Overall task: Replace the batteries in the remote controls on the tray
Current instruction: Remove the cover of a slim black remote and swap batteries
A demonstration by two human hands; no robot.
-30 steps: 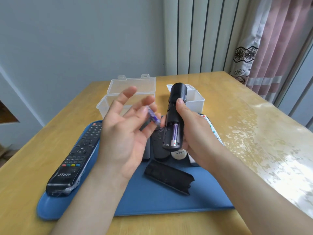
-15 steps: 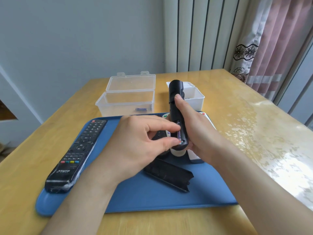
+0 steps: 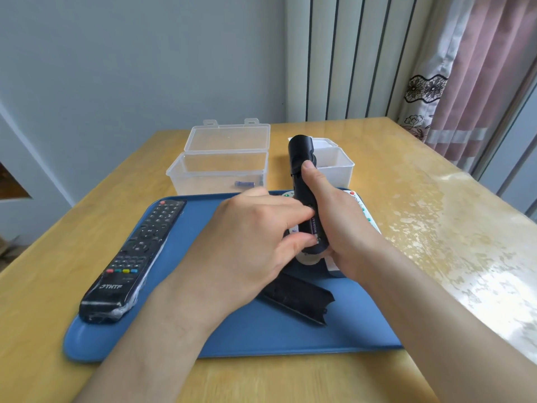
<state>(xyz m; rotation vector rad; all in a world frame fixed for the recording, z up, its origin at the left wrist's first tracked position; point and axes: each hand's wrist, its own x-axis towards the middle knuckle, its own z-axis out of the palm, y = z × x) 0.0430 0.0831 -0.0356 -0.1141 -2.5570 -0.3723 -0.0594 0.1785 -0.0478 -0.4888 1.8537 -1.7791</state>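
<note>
One remote (image 3: 300, 158) in right hand (image 3: 337, 228)

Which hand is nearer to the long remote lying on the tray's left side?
Left. The left hand is just right of the long remote; the right hand is farther right again.

The tray (image 3: 261, 335) is blue. The long remote (image 3: 136, 257) is black, with 4 keys in red, green, yellow and blue. The held remote (image 3: 299, 152) and battery cover (image 3: 299, 301) are black. The battery (image 3: 313, 225) is purple. The curtain (image 3: 479, 82) is pink with a black floral band.
</note>
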